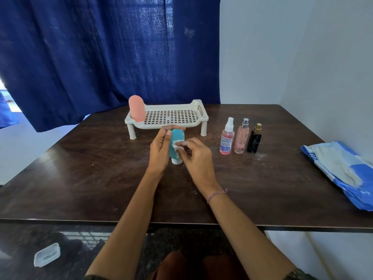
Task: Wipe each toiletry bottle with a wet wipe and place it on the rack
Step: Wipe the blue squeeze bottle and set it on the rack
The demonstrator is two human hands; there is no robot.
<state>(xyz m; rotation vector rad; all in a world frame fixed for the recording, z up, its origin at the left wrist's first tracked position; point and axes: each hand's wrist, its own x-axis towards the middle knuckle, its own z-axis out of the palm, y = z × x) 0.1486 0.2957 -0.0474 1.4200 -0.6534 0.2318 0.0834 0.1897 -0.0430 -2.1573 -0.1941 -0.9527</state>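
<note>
My left hand (159,150) grips a teal tube bottle (176,138) that stands cap-down, its white cap (176,161) near the table. My right hand (196,158) pinches a small white wet wipe (178,144) against the tube's front. Behind them stands the white slotted rack (173,115) with a pink tube bottle (137,111) upright at its left end. To the right stand a red spray bottle (227,137), a pink spray bottle (241,137) and a black perfume bottle (254,139) in a row.
The dark wooden table (80,178) carries a blue and white wipes pack (343,170) at its right edge. A dark blue curtain (101,57) hangs behind. A clear plastic lid (46,254) lies on the floor at lower left.
</note>
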